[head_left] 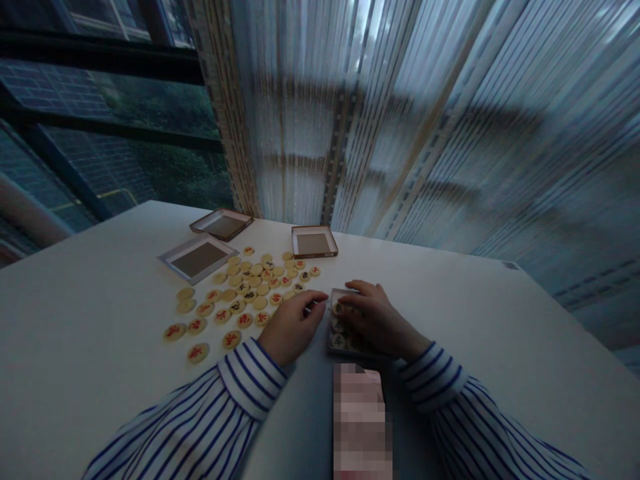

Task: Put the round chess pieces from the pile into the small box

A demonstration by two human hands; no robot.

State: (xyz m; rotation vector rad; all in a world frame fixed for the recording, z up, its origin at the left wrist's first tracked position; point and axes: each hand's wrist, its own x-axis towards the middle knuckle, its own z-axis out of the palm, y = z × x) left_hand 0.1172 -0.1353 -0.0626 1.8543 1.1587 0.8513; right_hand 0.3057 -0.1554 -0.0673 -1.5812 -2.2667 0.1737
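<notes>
Several round xiangqi pieces (245, 320) with red or black characters, some blank side up, lie scattered on the white table left of centre. In front of me is a shallow box (330, 343) with round pieces in rows along its left side. My right hand (383, 320) rests over this box with fingers bent and hides much of its inside; whether it grips a piece is hidden. Just left of the box is my left hand (295, 325), its fingers curled and thumb near the index finger, close to the box's left edge. What is between those fingertips is too small to tell.
On the white table (100, 287), an open brown box (223, 223) and a grey-edged tray (199, 259) stand at the back left. Another open box (315, 241) is at the back middle. A pixelated object (361, 420) lies nearest me. Behind are string curtains and a window.
</notes>
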